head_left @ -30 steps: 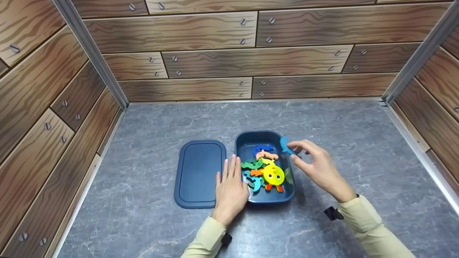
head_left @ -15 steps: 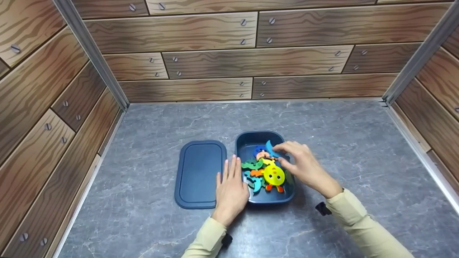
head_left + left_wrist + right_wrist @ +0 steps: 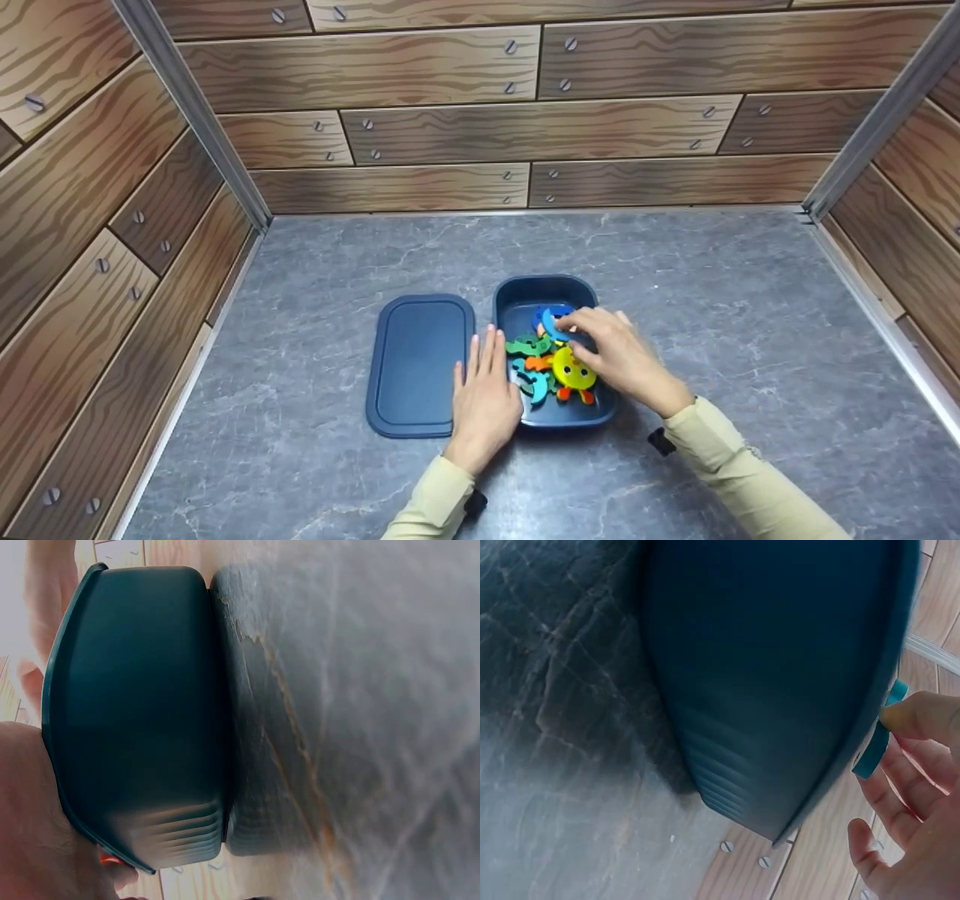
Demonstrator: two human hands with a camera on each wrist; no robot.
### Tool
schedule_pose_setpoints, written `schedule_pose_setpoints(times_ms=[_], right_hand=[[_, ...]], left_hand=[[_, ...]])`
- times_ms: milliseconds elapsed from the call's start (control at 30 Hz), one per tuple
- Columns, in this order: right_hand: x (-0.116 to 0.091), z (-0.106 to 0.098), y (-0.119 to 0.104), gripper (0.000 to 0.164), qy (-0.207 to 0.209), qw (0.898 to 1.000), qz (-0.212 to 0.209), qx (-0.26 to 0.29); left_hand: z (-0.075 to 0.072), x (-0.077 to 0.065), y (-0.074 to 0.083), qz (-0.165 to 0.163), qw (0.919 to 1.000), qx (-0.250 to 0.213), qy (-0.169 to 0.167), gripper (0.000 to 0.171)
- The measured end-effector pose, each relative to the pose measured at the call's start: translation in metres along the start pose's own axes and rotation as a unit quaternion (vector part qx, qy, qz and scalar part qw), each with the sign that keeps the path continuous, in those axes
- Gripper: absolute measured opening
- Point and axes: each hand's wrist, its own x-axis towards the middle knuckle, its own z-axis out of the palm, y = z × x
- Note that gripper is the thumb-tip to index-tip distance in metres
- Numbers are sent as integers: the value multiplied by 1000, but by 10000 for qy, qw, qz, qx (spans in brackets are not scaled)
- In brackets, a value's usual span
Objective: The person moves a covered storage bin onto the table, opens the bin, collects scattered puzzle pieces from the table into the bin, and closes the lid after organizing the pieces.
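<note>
Over the open dark blue box (image 3: pixel 546 289), my right hand (image 3: pixel 626 361) pinches a light blue crescent-shaped toy piece (image 3: pixel 550 324) between thumb and fingers. In the right wrist view this piece (image 3: pixel 873 753) shows above the box's rim. My left hand (image 3: pixel 486 405) rests on the box's left rim, fingers straight. Inside lie a round yellow animal face (image 3: pixel 571 369) with eyes and orange-red feet, a green piece (image 3: pixel 528 346), a turquoise piece (image 3: pixel 536 388) and a dark blue piece (image 3: pixel 541 313). The right hand partly covers the box's right side.
The box's flat dark blue lid (image 3: pixel 417 364) lies on the grey marbled table (image 3: pixel 337 255) just left of the box. Wood-patterned walls (image 3: pixel 435 135) with grey metal corner posts (image 3: pixel 202 120) enclose the table at the back and both sides.
My right hand has carried the light blue piece left from the box's right rim to above the heap of toy pieces. The left hand stays where it was.
</note>
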Motion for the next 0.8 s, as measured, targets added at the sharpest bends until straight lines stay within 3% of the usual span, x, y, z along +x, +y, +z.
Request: schedule_pose_setpoints(times_ms=[367,800], right_hand=[[0,3,1,49,243,9994,-114,227],[-17,2,-15,40,993,9910,393,805]], left_hand=[[-1,0,1,-18,10000,-67,-42,69],[-1,0,1,-40,10000,18,-71,70]])
